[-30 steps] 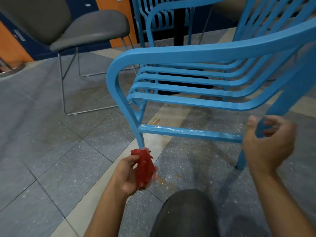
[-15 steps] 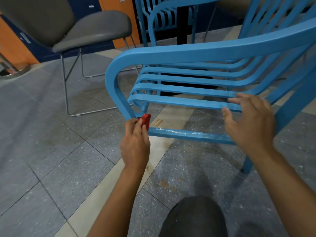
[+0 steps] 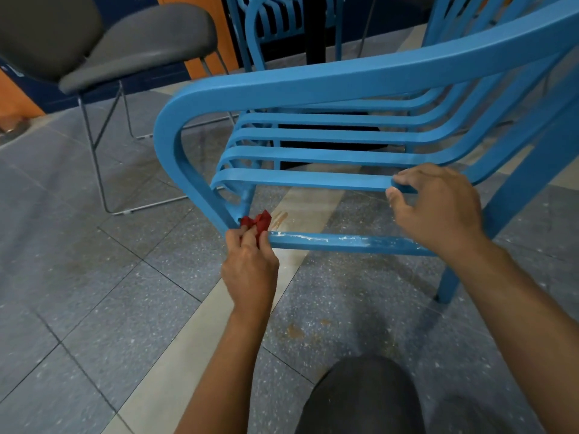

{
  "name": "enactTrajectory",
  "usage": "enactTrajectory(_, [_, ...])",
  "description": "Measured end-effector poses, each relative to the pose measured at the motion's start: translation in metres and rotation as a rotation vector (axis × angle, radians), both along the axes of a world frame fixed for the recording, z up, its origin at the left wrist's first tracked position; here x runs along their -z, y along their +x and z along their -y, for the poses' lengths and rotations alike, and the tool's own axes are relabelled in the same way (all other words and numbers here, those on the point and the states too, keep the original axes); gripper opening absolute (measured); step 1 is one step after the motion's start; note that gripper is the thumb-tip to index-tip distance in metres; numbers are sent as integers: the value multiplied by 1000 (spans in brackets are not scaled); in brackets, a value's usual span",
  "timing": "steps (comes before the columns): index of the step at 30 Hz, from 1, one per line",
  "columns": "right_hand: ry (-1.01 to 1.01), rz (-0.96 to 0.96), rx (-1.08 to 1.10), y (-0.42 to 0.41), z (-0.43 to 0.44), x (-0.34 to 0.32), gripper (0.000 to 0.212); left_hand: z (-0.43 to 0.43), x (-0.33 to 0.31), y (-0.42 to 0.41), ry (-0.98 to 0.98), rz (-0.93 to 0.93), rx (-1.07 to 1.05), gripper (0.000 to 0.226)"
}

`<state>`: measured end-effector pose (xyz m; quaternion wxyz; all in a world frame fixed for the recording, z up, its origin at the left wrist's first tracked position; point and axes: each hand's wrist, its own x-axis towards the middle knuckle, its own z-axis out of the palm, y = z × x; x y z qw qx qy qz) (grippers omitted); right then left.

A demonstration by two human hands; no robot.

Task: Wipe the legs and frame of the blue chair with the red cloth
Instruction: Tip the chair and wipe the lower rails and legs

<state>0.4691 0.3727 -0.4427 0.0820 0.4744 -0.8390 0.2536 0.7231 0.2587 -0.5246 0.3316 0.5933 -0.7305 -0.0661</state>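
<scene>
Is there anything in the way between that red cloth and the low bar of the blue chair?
Nothing visible. The left hand holds the red cloth right at the end of the low bar, where it meets the front leg. The right hand grips a seat slat above it.

Grey speckled floor tiles (one beige strip), a grey padded chair, orange cabinets behind.
</scene>
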Motion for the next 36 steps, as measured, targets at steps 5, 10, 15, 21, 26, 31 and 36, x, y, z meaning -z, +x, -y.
enactTrajectory(5, [-23,2,31,0,4,-2,31,-27,7,-23,2,-101,65,22])
enactTrajectory(10, [-71,23,44,5,2,-1,33,-59,6,-45,97,-196,256,26])
enactTrajectory(15, [-177,104,31,20,-16,6,29,-41,-9,-22,126,-302,223,23])
enactTrajectory(21, [-138,149,29,28,-30,13,27,11,-14,9,118,-213,60,29])
enactTrajectory(26, [-60,156,59,25,-51,26,23,-17,3,-20,127,-139,142,31])
enactTrajectory(31, [-17,179,106,13,-78,44,20,-58,12,-60,142,-178,247,28])
enactTrajectory(36, [150,246,161,12,-96,64,19,-76,11,-88,141,-177,370,29])
